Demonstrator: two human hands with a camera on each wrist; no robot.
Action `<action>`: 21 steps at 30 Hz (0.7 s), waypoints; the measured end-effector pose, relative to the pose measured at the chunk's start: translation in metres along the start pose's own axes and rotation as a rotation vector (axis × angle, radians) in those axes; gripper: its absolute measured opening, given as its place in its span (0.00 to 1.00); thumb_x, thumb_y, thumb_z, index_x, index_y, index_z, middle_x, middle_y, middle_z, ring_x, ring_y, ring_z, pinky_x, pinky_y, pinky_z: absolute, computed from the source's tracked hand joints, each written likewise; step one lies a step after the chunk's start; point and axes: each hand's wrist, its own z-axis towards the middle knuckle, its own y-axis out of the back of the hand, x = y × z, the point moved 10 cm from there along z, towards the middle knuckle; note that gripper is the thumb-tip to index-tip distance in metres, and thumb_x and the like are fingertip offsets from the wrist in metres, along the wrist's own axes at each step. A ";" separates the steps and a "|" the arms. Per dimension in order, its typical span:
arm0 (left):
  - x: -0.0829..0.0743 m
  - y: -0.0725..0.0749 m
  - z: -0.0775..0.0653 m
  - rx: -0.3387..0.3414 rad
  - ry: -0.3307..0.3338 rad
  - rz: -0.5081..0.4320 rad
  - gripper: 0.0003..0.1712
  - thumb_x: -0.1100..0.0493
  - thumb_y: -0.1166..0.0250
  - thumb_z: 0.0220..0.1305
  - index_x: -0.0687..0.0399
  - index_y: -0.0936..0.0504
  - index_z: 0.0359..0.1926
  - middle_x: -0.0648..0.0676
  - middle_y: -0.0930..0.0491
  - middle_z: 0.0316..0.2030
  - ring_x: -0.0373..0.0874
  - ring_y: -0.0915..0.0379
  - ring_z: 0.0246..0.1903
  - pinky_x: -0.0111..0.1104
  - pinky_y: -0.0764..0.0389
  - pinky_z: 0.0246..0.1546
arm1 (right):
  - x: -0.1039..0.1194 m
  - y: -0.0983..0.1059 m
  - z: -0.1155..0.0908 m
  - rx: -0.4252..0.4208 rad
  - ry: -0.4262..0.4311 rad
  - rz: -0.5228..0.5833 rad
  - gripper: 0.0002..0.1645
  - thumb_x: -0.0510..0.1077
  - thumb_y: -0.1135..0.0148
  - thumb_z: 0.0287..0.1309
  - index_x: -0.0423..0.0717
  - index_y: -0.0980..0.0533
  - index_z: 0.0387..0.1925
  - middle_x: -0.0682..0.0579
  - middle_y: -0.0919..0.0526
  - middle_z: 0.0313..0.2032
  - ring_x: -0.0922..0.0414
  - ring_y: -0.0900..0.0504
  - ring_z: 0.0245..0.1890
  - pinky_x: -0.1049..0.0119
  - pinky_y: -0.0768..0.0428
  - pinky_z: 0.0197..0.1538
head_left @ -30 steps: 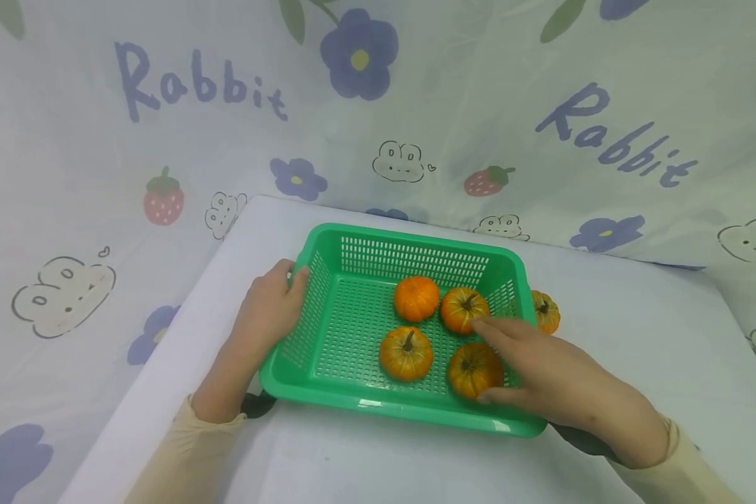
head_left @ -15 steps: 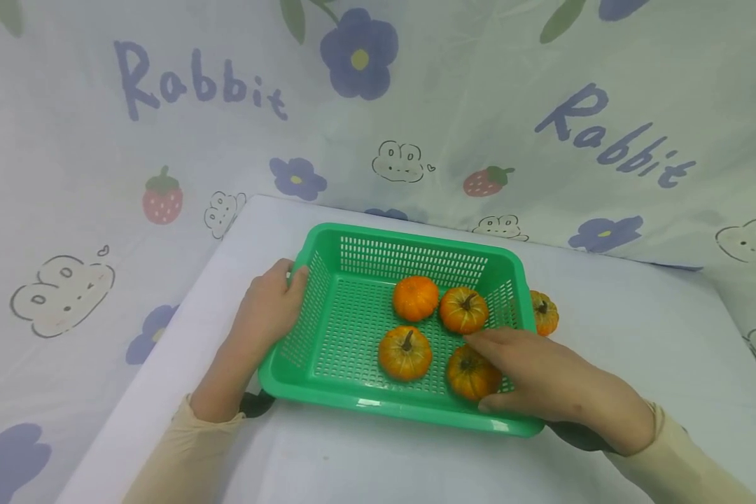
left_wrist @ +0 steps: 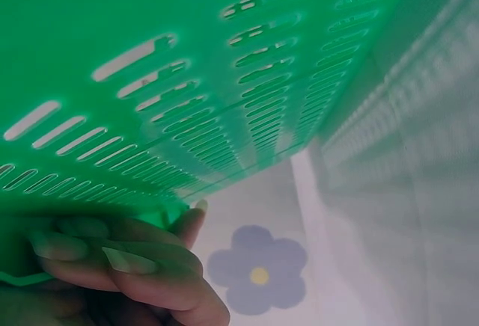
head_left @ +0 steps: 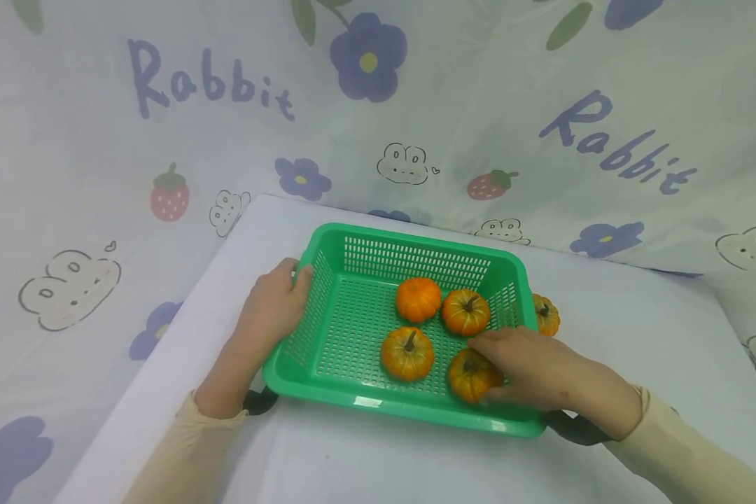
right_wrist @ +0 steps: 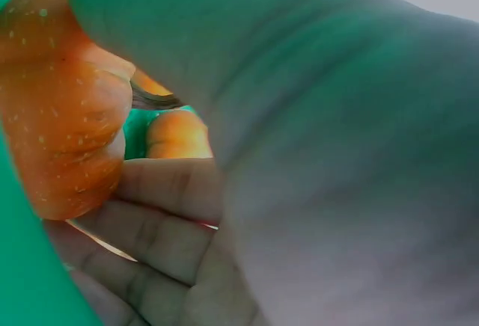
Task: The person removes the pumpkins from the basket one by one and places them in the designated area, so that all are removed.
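Observation:
A green plastic basket [head_left: 409, 411] with slotted walls stands on the white table, several small orange pumpkins inside. My left hand [head_left: 274, 304] grips its left rim, fingers curled beneath the edge in the left wrist view. At the basket's front right corner, my right hand [head_left: 535, 367] holds a pumpkin [head_left: 469, 376] between thumb and fingers. The right wrist view shows the thumb on one side of this pumpkin [right_wrist: 60, 109] and the fingers on the other. Around it lie a bright orange pumpkin [head_left: 418, 299], a striped pumpkin [head_left: 466, 312] and a yellowish pumpkin [head_left: 407, 353].
Just outside the basket's right wall, another pumpkin [head_left: 546, 316] sits on the table [head_left: 642, 336], partly hidden by the rim. Behind the table hangs a cloth [head_left: 334, 133] printed with rabbits, flowers and strawberries.
My right hand has shifted slightly left, and its thumb and fingers have drawn in around the front right pumpkin. The left hand keeps its grip on the basket.

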 end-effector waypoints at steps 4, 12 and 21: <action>0.000 0.000 0.000 0.002 0.003 -0.001 0.34 0.41 0.59 0.84 0.65 0.32 0.71 0.61 0.20 0.36 0.51 0.21 0.28 0.39 0.17 0.25 | -0.001 -0.001 0.001 0.009 0.000 0.001 0.41 0.53 0.19 0.52 0.39 0.22 0.64 0.46 0.17 0.59 0.44 0.19 0.58 0.42 0.21 0.61; 0.001 0.001 -0.001 0.003 0.020 -0.007 0.34 0.41 0.59 0.84 0.64 0.32 0.71 0.62 0.19 0.38 0.51 0.20 0.29 0.39 0.17 0.25 | -0.001 -0.001 0.002 0.003 0.001 -0.019 0.41 0.53 0.19 0.51 0.39 0.21 0.63 0.45 0.15 0.56 0.44 0.18 0.57 0.41 0.22 0.61; -0.001 0.001 -0.001 0.003 0.013 0.002 0.33 0.41 0.59 0.84 0.65 0.31 0.70 0.61 0.20 0.36 0.51 0.21 0.29 0.39 0.18 0.26 | -0.001 -0.001 0.003 0.003 0.005 -0.022 0.41 0.53 0.18 0.51 0.37 0.21 0.63 0.44 0.15 0.56 0.44 0.18 0.57 0.41 0.23 0.63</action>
